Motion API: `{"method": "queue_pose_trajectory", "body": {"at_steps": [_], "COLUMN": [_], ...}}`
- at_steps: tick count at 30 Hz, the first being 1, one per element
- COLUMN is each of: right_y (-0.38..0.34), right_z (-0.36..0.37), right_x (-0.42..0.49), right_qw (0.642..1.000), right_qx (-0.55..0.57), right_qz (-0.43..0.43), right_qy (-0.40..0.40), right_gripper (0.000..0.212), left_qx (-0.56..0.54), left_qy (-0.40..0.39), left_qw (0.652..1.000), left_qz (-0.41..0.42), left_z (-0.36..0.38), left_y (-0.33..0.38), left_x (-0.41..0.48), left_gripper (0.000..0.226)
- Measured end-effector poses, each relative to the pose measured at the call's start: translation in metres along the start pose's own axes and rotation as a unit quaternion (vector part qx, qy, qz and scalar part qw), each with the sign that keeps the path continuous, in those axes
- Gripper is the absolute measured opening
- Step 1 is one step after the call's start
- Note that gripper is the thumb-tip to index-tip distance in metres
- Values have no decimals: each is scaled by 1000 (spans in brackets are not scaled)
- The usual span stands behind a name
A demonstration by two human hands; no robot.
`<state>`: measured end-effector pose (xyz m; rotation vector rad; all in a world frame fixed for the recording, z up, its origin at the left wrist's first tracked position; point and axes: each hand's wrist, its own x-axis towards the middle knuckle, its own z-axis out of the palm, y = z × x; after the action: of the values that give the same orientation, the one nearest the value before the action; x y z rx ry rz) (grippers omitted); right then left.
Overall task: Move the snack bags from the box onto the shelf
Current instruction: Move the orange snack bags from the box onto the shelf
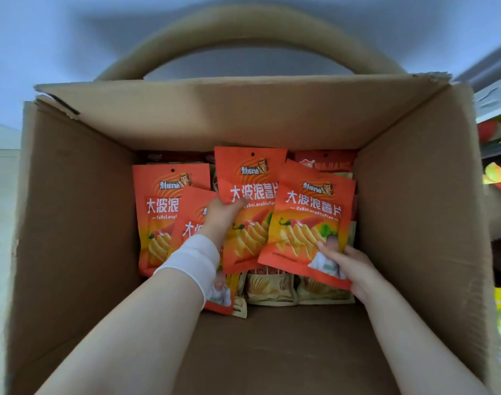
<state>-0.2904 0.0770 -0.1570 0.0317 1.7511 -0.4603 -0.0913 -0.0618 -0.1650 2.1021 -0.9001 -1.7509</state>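
Open cardboard box (81,212) fills most of the view, seen from above, far flap (243,109) standing up and leaning inward. Beyond it is a tan curved arch (243,32), blurred; cannot tell what it is. Shelf (497,149) shows only at the right edge, outside the box, with bright packs on its tiers, too smeared to read. All snack bags in view are inside the box, crowded against the far wall; the near part of the box floor is bare cardboard. Top layer is orange bags with white lettering and a picture of wavy chips. Left bag (158,201) lies flat by the left wall, and a second bag (191,215) overlaps it, partly covered by the left forearm. Middle bag (252,178) sits tilted above the others. Right bag (309,223) is tilted too, and its left edge overlaps the middle bag. Tan bags (269,289) show beneath these at the near side, and a red pack (326,163) shows at the far right corner. Left hand (222,215) grips the middle bag at its left edge, thumb across the front, fingers hidden behind. Right hand (354,266) pinches the right bag at its lower right corner, thumb on the front, fingers curled under. White wrist wrap (192,260) circles the left wrist.
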Motion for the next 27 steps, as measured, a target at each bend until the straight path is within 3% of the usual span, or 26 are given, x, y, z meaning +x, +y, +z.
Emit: {"method": "queue_pose_trajectory", "body": {"at_steps": [3,9,11,15,17,20,23,27], "right_y": [4,12,21,51,73,105,134,177], "right_z": [-1,-5,-8,-23,-33,-52,-75,-118], "right_x": [-27,-113,-144,-207,-245,-307,-360,-424], "right_qw": [999,993,986,949,931,907,890,845], "right_qx": [19,69,91,154,161,160,155,220], "right_qz": [-22,-99,-137,-258,-300,-332,-348,-379], "right_qy": [-19,-16,27,90,130,205,250,305], "right_gripper": [38,27,22,39,28,15,28,23], "left_qx": [-33,-20,-42,-50,-45,-35,-22,-25], "left_qy": [17,40,30,-2,-24,-68,-115,-189], "left_qw": [999,992,986,964,947,919,892,853], "left_qz": [4,114,158,261,317,387,437,486], "left_z": [-17,-72,-91,-118,-123,-118,-100,-60], "left_y": [4,30,41,63,76,93,105,111], "left_x": [-30,-104,-132,-195,-234,-301,-363,-448], "left_gripper": [24,37,29,13,13,12,10,13]}}
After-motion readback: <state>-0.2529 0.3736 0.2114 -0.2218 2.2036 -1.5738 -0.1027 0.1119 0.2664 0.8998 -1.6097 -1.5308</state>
